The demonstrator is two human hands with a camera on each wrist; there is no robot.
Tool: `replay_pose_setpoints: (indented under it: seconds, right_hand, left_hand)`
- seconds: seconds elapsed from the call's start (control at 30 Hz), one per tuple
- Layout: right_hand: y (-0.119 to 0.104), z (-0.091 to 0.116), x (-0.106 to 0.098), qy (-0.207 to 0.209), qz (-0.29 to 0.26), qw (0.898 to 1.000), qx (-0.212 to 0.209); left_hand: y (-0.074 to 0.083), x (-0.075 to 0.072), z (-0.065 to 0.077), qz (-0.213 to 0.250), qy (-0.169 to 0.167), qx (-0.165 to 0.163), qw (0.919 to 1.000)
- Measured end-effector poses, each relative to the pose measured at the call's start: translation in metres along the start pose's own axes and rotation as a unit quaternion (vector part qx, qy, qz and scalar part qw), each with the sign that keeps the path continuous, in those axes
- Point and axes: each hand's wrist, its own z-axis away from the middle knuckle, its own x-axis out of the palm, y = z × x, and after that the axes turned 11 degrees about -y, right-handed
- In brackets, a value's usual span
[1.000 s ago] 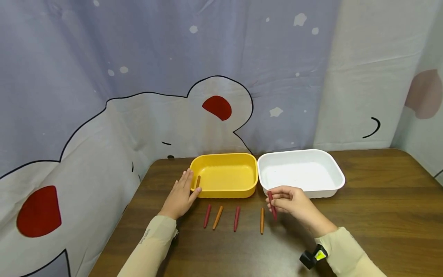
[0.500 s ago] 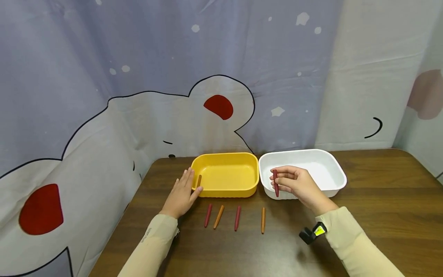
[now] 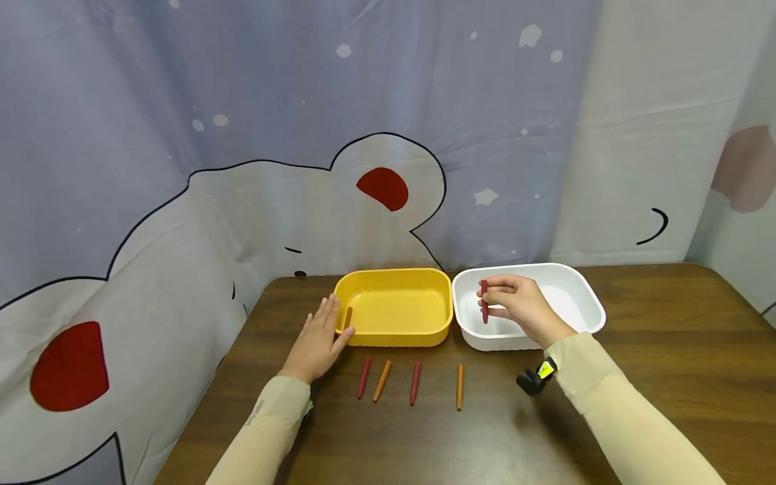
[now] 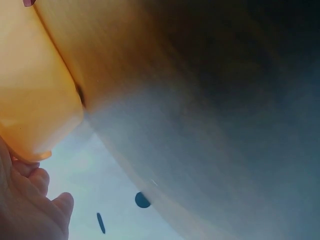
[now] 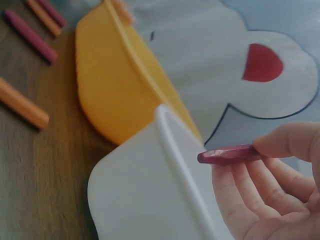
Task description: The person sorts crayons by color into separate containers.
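Observation:
Over the left part of the white tray [image 3: 564, 303], my right hand [image 3: 523, 306] pinches a dark red crayon [image 3: 485, 303] between thumb and fingers. The right wrist view shows the same red crayon [image 5: 230, 154] above the white rim, its tip pointing away from the palm. My left hand [image 3: 314, 343] rests with straight fingers against the left end of the yellow tray [image 3: 400, 339]. Inside that tray, by its left wall, lies an orange crayon [image 3: 348, 317]. In the left wrist view, fingers [image 4: 37, 180] touch the yellow tray's edge.
On the wooden table [image 3: 400, 444], in front of the trays, lie a red crayon [image 3: 364, 378], an orange crayon [image 3: 382, 381], another red crayon [image 3: 415, 382] and another orange crayon [image 3: 459, 387]. The trays stand side by side before a printed curtain [image 3: 273, 101].
My right hand has lifted the red crayon from the table's front area, moving away from me to above the white tray. The left hand has stayed at the yellow tray.

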Motion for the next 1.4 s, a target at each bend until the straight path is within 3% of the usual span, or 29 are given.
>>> replay_pose_setpoints:
  seconds: [0.4, 0.8, 1.4]
  right_hand:
    - [0.017, -0.029, 0.001, 0.010, 0.067, 0.994, 0.082]
    - [0.029, -0.044, 0.002, 0.040, 0.202, 0.968, 0.143]
    - [0.035, -0.045, 0.001, 0.028, 0.303, 0.943, 0.137]
  left_hand:
    - [-0.001, 0.000, 0.000, -0.001, -0.001, -0.001, 1.0000]
    - [0.000, -0.001, 0.001, 0.004, -0.002, 0.000, 1.0000]
    - [0.000, 0.000, 0.001, 0.007, -0.002, -0.002, 1.0000]
